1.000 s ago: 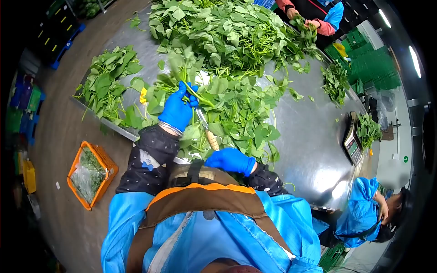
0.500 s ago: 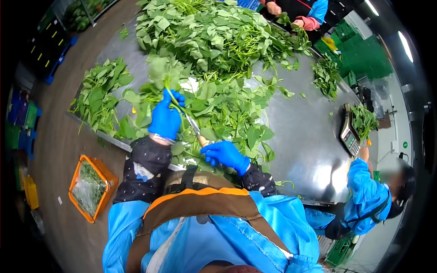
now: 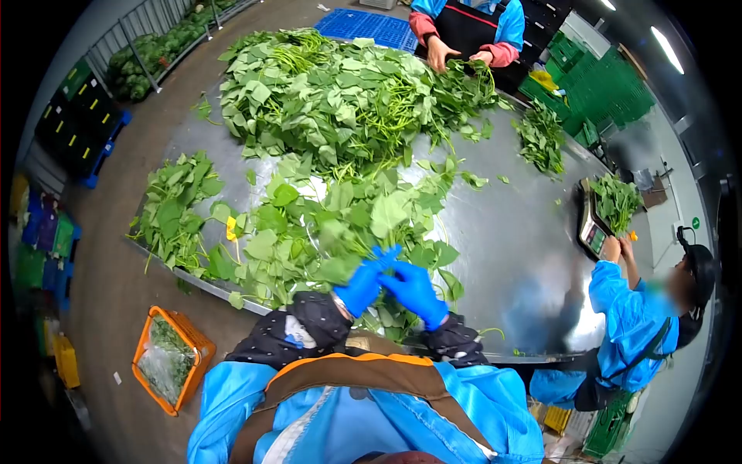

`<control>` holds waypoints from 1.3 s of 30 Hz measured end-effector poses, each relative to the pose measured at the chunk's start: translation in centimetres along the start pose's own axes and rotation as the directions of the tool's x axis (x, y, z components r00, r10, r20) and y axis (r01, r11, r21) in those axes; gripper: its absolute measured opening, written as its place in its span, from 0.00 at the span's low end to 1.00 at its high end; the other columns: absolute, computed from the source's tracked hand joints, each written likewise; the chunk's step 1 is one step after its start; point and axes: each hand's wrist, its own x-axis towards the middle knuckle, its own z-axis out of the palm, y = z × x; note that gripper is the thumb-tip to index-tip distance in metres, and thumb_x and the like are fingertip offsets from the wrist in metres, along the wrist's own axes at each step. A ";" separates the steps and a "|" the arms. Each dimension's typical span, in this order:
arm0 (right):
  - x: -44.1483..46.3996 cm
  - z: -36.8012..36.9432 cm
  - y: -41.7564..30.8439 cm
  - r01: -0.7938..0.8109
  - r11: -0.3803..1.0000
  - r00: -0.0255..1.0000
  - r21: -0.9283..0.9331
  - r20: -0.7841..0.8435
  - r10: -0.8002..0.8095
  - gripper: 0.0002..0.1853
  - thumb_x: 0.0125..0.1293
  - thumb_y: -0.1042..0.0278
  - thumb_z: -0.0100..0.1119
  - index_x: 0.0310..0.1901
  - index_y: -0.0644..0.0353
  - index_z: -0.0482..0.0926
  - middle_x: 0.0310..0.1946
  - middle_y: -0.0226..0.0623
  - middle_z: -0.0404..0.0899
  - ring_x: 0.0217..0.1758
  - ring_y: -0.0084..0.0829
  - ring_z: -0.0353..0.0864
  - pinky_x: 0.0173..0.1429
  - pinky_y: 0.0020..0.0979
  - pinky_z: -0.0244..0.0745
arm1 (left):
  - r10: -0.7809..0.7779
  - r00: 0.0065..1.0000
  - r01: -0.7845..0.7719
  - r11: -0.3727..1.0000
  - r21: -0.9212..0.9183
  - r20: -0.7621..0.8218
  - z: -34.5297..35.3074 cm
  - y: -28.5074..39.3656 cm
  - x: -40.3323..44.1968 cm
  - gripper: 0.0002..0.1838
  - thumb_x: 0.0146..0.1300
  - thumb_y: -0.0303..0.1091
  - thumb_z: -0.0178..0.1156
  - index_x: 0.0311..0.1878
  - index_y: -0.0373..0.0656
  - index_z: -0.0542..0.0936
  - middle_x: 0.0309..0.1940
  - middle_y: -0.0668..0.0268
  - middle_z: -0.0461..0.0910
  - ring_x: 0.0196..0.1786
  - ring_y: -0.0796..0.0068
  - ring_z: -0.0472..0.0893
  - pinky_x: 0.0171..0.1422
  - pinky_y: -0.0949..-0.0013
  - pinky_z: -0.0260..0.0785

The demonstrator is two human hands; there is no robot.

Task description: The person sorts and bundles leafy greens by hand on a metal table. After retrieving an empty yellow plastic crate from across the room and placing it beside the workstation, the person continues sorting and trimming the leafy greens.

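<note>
My left hand [image 3: 361,287], in a blue glove, is closed around the stems of some leafy greens [image 3: 340,247] in front of my body. Right beside it is my right hand [image 3: 415,291], also gloved in blue, with its fingers at the left hand's fingers. What the right fingers hold, if anything, is hidden. Loose greens [image 3: 267,232] lie under and around both hands. The knife is not visible. A yellow item [image 3: 231,228] lies among the leaves on the left.
A large heap of greens [image 3: 332,100] covers the far part of the metal table [image 3: 510,255]. One person [image 3: 464,46] handles greens across it; another [image 3: 634,325] stands at the right by a scale [image 3: 593,232]. An orange crate [image 3: 174,359] sits on the floor at left.
My hands have come together, the left moving right and nearer to my body. The knife has gone out of sight. The view has shifted, and the person at the right now reaches to the scale.
</note>
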 end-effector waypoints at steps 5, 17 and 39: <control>-1.0 -14.9 13.0 -0.107 0.945 0.921 -0.309 -0.389 -0.023 0.09 0.53 0.67 0.59 0.33 0.64 0.74 0.25 0.45 0.73 0.28 0.40 0.75 0.32 0.33 0.68 | -0.069 0.907 -0.154 0.864 0.480 0.416 1.9 -1.1 -0.7 0.20 0.62 0.36 0.50 0.56 0.38 0.67 0.52 0.61 0.70 0.57 0.70 0.68 0.62 0.69 0.58; -11.1 -30.2 35.3 -0.674 0.585 0.736 -0.451 -0.481 0.476 0.16 0.55 0.60 0.55 0.43 0.60 0.74 0.40 0.49 0.76 0.42 0.52 0.74 0.43 0.44 0.68 | -0.124 0.921 0.225 0.943 0.244 -0.369 -2.1 3.1 -3.3 0.13 0.61 0.36 0.51 0.44 0.38 0.74 0.35 0.65 0.78 0.37 0.76 0.77 0.44 0.74 0.69; 2.9 2.2 5.5 -0.169 0.836 0.951 0.522 0.310 -0.001 0.22 0.56 0.62 0.54 0.51 0.64 0.70 0.43 0.39 0.75 0.44 0.33 0.76 0.49 0.31 0.69 | -0.339 0.937 0.166 0.653 0.739 0.089 0.6 4.6 -5.8 0.09 0.57 0.33 0.57 0.39 0.43 0.80 0.36 0.65 0.80 0.42 0.73 0.77 0.51 0.71 0.67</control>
